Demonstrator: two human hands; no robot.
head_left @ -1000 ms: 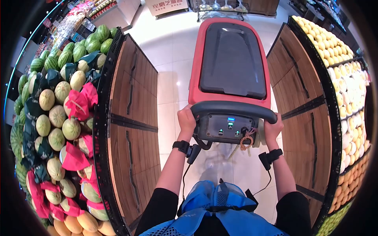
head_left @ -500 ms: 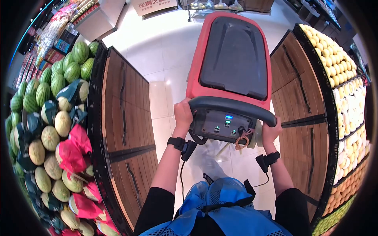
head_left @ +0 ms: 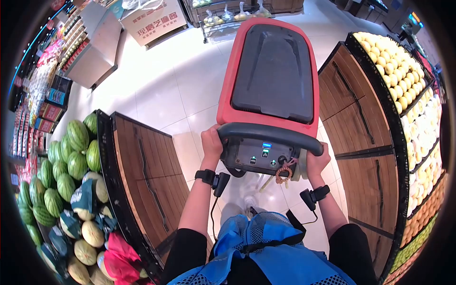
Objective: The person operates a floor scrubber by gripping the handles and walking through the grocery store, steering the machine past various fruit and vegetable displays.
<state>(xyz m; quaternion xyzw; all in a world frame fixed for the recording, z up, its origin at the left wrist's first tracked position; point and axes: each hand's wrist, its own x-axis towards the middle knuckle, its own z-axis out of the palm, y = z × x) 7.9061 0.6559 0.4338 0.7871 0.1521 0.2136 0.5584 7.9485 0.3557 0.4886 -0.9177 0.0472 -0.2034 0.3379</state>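
A red floor-scrubbing machine [head_left: 223, 109] with a dark grey lid stands in front of me. My left hand [head_left: 212, 142] is wrapped round the left end of its black curved handlebar [head_left: 270, 131]. Round the bar's right end, my right hand [head_left: 319, 160] is closed too. Below the bar is a control panel [head_left: 244, 152] with a small lit blue display and green lights. A coiled key ring [head_left: 284, 175] hangs at the panel's right side. Both wrists carry black straps with small cabled devices.
Wooden display stands flank the aisle: watermelons [head_left: 59, 168] and melons [head_left: 85, 251] on the left, rows of yellow and pale round fruit [head_left: 396, 71] on the right. Ahead are a box-like counter [head_left: 154, 23] with red lettering, a wire rack [head_left: 232, 21] of bagged produce, and a grey shelf unit [head_left: 95, 52].
The machine and I have moved forward along the aisle; the left melon stand has slid back toward me and the lettered counter shows more. Both hands keep their hold on the handlebar.
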